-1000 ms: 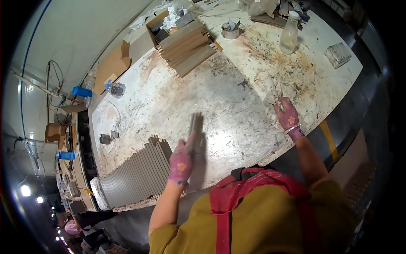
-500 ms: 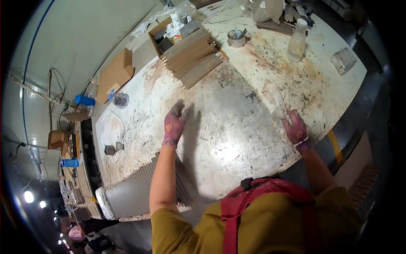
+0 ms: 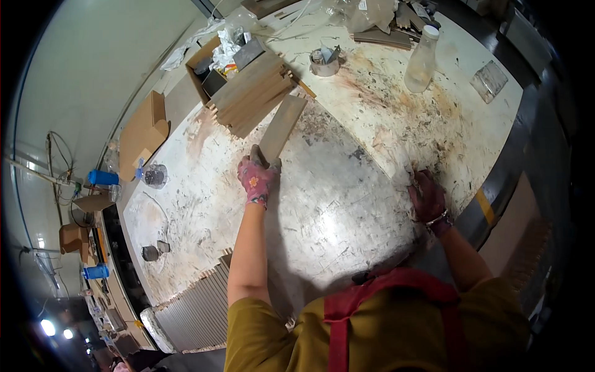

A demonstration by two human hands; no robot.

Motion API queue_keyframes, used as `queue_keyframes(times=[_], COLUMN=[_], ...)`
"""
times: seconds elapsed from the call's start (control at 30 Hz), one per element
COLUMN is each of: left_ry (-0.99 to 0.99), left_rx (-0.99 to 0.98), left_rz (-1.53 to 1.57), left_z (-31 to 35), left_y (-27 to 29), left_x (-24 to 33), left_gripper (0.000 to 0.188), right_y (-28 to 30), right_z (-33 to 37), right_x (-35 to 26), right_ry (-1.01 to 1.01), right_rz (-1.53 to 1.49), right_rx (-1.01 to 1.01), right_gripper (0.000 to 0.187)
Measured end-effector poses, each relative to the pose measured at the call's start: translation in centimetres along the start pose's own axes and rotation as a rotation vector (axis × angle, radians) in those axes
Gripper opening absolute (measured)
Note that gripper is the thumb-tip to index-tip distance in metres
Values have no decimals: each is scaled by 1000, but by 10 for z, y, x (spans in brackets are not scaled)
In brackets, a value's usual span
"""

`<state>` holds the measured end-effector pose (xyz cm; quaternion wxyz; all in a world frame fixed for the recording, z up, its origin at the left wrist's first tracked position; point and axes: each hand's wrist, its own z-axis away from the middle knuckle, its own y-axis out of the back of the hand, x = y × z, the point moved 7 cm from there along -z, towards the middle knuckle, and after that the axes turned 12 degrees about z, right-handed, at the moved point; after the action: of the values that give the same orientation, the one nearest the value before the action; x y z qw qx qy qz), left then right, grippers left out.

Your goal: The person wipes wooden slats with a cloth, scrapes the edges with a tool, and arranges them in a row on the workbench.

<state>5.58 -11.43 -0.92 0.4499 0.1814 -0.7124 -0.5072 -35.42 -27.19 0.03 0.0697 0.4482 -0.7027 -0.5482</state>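
Observation:
My left hand, in a pink flowered glove, is closed on the near end of a brown wooden plank. That plank lies slanted on the worktable, its far end beside a stack of similar planks. On the right, my right hand, in a darker pink glove, rests with curled fingers on a crumpled whitish rag. The rag's part under the fingers is hidden. At the lower left a row of planks stands on edge, closely packed, partly behind my left forearm.
A cardboard box with scraps stands behind the stack. Farther right are a tape roll holding small items, a cloudy plastic bottle and a wrapped grey block. A clear bottle and small dark pots sit left.
My left hand has taken hold of a plank, and that plank now lies apart from the stack. My right hand stays at the rag, its fingers more curled. The view has shifted slightly.

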Motion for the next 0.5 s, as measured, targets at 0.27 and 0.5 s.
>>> queue_keyframes(times=[0.27, 0.5], left_ry=[-69, 329], left_rx=[6, -153], left_rz=[746, 1672], left_z=[38, 177], left_y=[-18, 14], left_x=[-2, 82], left_gripper=[69, 66], right_y=[-14, 31], right_z=[7, -40], right_x=[5, -53], right_ry=[32, -153], right_rz=[-67, -565], right_rx=[-38, -202], right_gripper=[26, 40])
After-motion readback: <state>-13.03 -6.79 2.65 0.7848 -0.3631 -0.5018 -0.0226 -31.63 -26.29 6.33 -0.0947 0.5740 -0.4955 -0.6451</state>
